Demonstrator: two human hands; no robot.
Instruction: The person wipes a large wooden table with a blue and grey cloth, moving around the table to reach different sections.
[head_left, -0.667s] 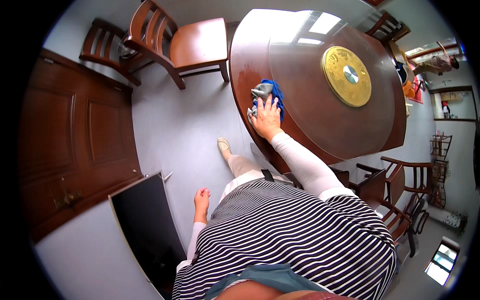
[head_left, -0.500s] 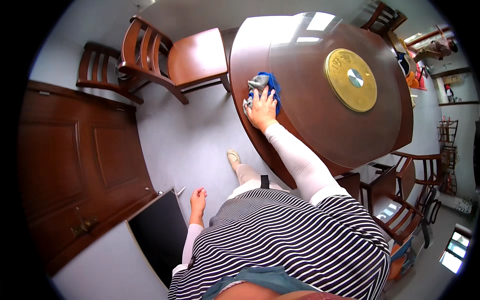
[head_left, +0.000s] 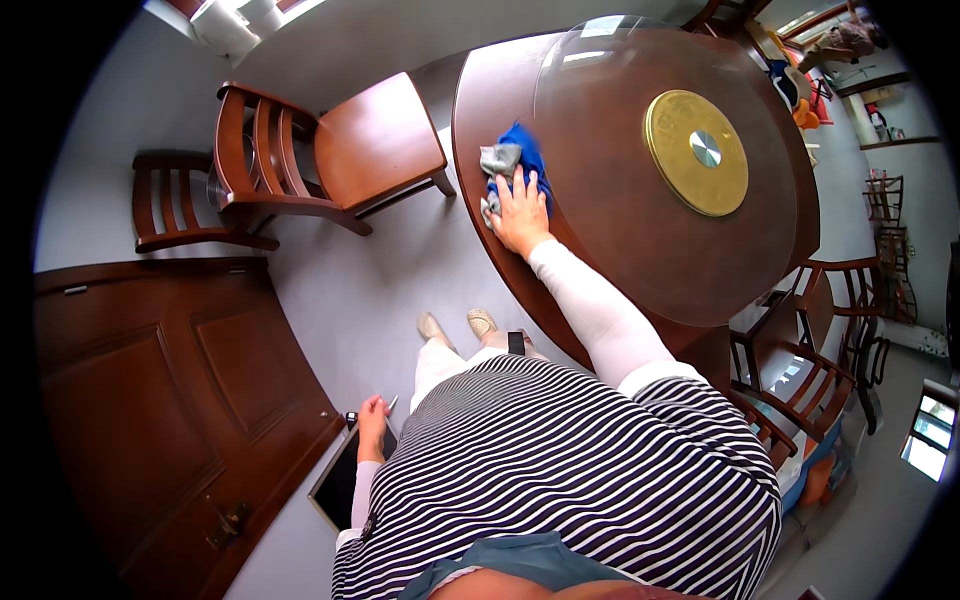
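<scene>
My right hand (head_left: 522, 215) reaches out over the near left rim of a round dark-wood table (head_left: 480, 95). Bunched under its fingers is a blue and grey cloth (head_left: 503, 158), pressed against the tabletop; part of it is hidden by the hand. Beside the cloth lies the edge of a round glass turntable (head_left: 600, 190), with a gold disc (head_left: 690, 150) at its middle. My left hand (head_left: 372, 425) hangs low at my side, away from the table. Its fingers are curled together, and nothing shows in them.
A wooden chair (head_left: 380, 140) stands left of the table, another chair (head_left: 185, 205) behind it. A brown door (head_left: 190, 370) is at the left, with a black panel (head_left: 340, 490) near my left hand. Several chairs (head_left: 800, 390) stand at the right.
My view has shifted, and I have stepped so that both my shoes now show. The right hand stays on the cloth at the table's edge; the left hand appears lower, beside the black panel.
</scene>
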